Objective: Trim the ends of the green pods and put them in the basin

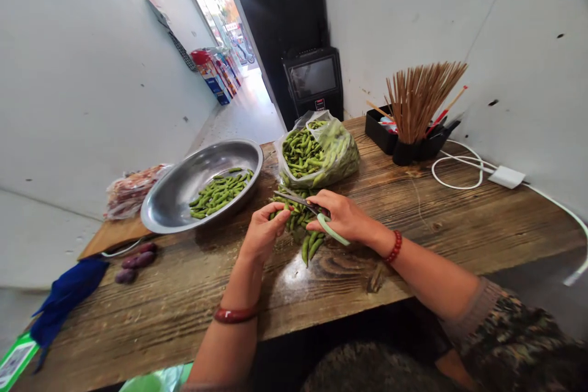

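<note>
At the middle of the wooden table [413, 220], a green edamame pod [281, 213] is pinched in the left hand [263, 234], tip toward the scissors [307, 207] gripped by the right hand [340, 215]. Fingertips sit close to the blades; a slip could nick them. Both wrists hover low over the loose pods [309, 242].

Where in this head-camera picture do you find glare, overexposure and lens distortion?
Head view: the doorway is blown out white; glare shines off the wet table below the pods and on the metal bowl; wide-angle distortion bends the walls and table edge; the hands, left and right, stay sharp.
</note>
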Demonstrator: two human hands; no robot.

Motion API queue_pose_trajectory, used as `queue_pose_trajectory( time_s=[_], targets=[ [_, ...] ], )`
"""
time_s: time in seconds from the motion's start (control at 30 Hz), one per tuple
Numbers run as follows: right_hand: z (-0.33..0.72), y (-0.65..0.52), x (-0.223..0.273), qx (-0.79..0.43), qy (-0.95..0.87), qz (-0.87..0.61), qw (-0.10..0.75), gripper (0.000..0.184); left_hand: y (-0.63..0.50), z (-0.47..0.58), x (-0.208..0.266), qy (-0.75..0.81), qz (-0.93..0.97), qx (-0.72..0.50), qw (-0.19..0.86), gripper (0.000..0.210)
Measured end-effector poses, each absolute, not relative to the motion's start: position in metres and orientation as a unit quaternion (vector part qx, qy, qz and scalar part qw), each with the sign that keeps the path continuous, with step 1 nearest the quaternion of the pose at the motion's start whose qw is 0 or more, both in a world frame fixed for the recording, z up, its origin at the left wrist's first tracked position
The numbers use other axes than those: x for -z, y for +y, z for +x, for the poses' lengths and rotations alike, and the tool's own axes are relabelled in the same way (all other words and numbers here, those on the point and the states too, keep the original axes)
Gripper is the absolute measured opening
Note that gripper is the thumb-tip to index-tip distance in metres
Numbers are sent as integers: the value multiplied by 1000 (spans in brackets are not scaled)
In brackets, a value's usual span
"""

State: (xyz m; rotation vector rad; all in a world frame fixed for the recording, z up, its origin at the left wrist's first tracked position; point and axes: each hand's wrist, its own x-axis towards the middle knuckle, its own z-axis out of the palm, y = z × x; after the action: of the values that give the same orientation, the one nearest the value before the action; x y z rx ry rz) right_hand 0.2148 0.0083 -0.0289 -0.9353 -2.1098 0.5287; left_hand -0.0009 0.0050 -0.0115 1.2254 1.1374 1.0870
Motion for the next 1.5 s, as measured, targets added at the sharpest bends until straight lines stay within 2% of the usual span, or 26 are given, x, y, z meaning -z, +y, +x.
queue_pose_trajectory(
  time_s=[0.17,0.47,0.67,0.93,1.3,1.5],
  targets=[
    [215,3,25,-207,-850,-370,311,56,-2,-9,18,483,539,-458,516,23],
    [212,0,27,-219,-862,-334,311,61,-6,1,5,461,635,-443,433,14],
    [211,-1,27,-218,-861,-328,321,60,-7,1,6,453,645,-427,444,15],
    [209,-2,27,-211,-869,-336,297,45,-5,-2,11,477,631,-417,449,13],
    [212,0,26,-199,-876,-339,280,37,-3,-4,13,504,610,-412,452,16],
    [212,2,26,-190,-846,-384,316,34,0,-6,15,498,491,-459,549,24]
  ],
)
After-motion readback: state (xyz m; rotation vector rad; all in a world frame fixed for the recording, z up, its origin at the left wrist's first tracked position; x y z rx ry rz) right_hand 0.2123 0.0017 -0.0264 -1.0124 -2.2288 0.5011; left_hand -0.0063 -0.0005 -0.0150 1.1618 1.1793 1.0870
